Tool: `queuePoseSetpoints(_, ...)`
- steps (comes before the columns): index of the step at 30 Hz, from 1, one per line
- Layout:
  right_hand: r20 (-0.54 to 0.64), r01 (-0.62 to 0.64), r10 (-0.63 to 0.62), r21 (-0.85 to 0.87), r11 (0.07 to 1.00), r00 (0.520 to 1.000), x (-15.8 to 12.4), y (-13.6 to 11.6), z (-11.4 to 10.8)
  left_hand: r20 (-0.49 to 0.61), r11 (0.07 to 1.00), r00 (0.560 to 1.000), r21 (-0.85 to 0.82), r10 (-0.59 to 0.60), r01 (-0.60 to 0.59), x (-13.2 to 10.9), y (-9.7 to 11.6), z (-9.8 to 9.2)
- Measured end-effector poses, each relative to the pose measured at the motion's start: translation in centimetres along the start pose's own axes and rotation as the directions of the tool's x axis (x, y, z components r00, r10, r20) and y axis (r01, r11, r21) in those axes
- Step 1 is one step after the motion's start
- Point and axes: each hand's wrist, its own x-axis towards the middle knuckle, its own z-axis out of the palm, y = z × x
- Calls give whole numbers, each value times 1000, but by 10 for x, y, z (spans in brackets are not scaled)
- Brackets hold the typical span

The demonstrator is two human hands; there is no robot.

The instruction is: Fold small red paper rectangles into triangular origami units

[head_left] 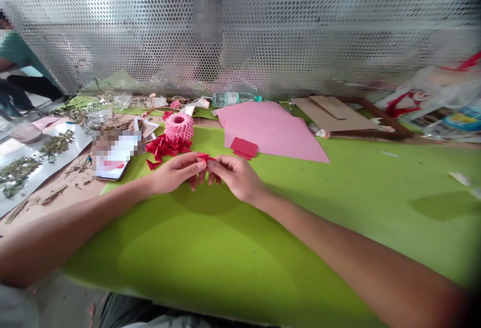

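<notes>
The left hand [178, 172] and right hand [240, 177] pinch red paper [204, 156]; folding seems under way, next probably needing firm pressing. Folded pieces [164, 146]: ten o'clock.

The slim left hand [176, 172] and right hand [240, 178] join bare forearms [308, 218]; dark cloth legwear [126, 310] and pale grey fabric [169, 322] show below.

Worktop [210, 248]: no readable text on anything here.
Bottle [233, 99]: wraparound label, print too small to make out.
Phone [117, 156]: screen lit, content blurred, can't read it.
Plastic bag [409, 101]: red printed figure, no wording legible.
Blue-and-yellow packet [465, 118]: print smeared, brand can't be read.
</notes>
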Motion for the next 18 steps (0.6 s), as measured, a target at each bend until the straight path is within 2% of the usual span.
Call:
queuePoseSetpoints(3, 75, 60, -64, 54, 997, 995, -1, -3, 0, -18, 999, 1000, 33, 17, -17, 0, 1, 1)
queuePoseSetpoints(7, 138, 65, -76, 81, 995, 988, -3, -5, -1, -19, 999, 999, 37, 29, -28, 0, 2, 2)
queuePoseSetpoints(13, 65, 97, -93, -66, 993, 994, -4, -1, 0, -17, 990, 999, 142, 28, -25, 0, -1, 2)
queuePoseSetpoints(18, 100, 51, -51, 3, 999, 994, -4, 1, -2, -29, 969, 1000, 247, 2, 6, -3, 1, -3)
